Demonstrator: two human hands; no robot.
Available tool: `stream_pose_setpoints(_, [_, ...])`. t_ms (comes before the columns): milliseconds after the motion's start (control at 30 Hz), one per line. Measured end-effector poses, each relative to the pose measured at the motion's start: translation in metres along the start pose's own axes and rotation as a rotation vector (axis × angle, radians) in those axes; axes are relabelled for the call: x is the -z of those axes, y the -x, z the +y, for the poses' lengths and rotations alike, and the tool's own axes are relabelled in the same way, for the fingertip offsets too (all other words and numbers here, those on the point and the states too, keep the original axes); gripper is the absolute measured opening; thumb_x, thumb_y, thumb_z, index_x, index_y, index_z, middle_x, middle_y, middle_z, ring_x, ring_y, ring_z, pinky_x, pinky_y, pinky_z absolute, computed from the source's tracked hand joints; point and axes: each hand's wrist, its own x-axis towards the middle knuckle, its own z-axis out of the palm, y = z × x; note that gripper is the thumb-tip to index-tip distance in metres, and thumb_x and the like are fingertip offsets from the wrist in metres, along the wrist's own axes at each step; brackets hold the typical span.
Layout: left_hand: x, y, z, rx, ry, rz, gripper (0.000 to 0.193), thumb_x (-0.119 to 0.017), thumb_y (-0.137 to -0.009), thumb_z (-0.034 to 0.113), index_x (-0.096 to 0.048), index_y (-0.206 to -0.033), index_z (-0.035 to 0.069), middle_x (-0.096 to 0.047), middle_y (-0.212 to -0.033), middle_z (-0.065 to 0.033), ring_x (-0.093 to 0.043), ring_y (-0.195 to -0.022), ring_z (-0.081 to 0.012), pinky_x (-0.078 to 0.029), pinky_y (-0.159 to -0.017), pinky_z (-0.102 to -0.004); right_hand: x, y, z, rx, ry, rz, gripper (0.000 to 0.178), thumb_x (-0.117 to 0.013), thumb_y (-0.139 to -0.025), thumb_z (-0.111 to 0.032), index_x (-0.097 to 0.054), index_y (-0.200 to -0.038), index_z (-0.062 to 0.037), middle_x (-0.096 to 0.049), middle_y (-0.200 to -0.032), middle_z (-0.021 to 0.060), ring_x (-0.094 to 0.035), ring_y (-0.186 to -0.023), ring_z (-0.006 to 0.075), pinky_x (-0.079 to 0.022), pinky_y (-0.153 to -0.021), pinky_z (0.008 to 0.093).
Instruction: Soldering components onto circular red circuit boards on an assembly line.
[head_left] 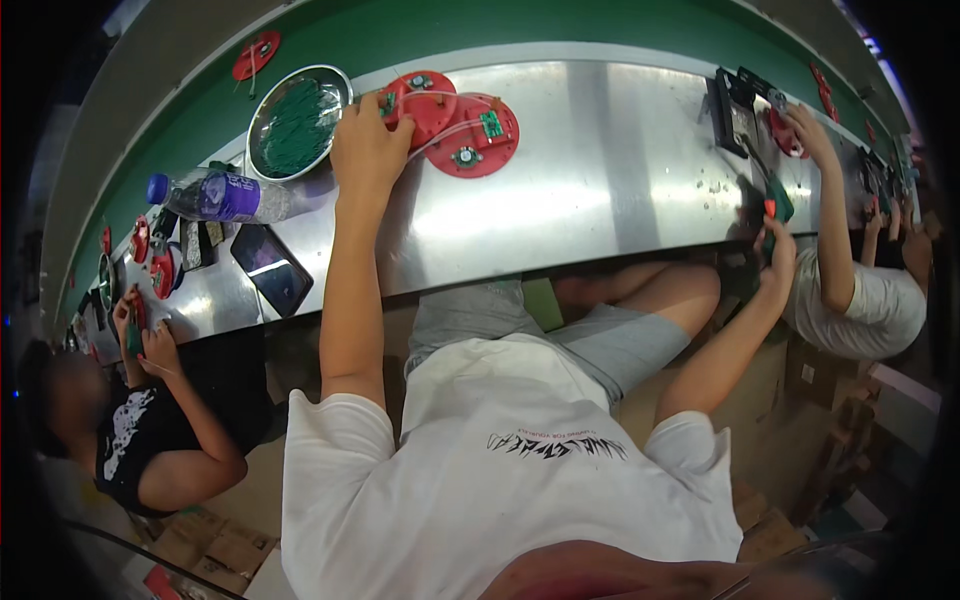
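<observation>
My left hand (370,150) reaches to the far side of the metal table. Its thumb and fingers close on the left edge of a red disc (432,112) with small electronic parts on it. A second red disc (480,150), with a green circuit board and pale wires, lies against the first, to the right. At the right, my right hand (776,262) is closed around a slim tool with a green and orange handle (780,200). The tool points up and away from me; its exact kind is hard to make out.
A round metal dish (263,160) of thin green pieces stands left of my left hand. Nearby lie a plastic bottle (215,196) and a phone (270,270). A black stand (722,115) is at the right. Co-workers sit on both sides, one hand (812,130) holding another red disc.
</observation>
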Motion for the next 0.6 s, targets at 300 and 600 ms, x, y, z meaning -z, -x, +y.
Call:
stream_pose_setpoints(300, [0.041, -0.008, 0.057, -0.288, 0.537, 0.054, 0.042, -0.079, -0.078, 0.01, -0.064, -0.116, 0.0, -0.071, -0.099, -0.0147, -0.069, -0.078, -0.0226, -0.057, -0.074, -0.0341, -0.102, 0.078, 0.003, 0.355, -1.081, -0.659, 0.044, -0.062, -0.087, -0.004, -0.053, -0.13, -0.0019, -0.058, -0.091, 0.0057, -0.049, -0.083, 0.0164, -0.041, -0.082, 0.0332])
stream_pose_setpoints(600, [-0.056, 0.006, 0.112, -0.928, 0.439, -0.231, 0.048, -0.056, -0.079, -0.01, -0.059, -0.126, 0.0, -0.059, -0.133, -0.0218, -0.059, -0.12, -0.0352, -0.048, -0.102, -0.0426, -0.202, 0.093, 0.004, 0.47, -0.797, -0.321, 0.026, -0.067, -0.087, -0.005, -0.058, -0.112, -0.0007, -0.067, -0.09, 0.0111, -0.056, -0.059, 0.0144, -0.046, -0.053, 0.0283])
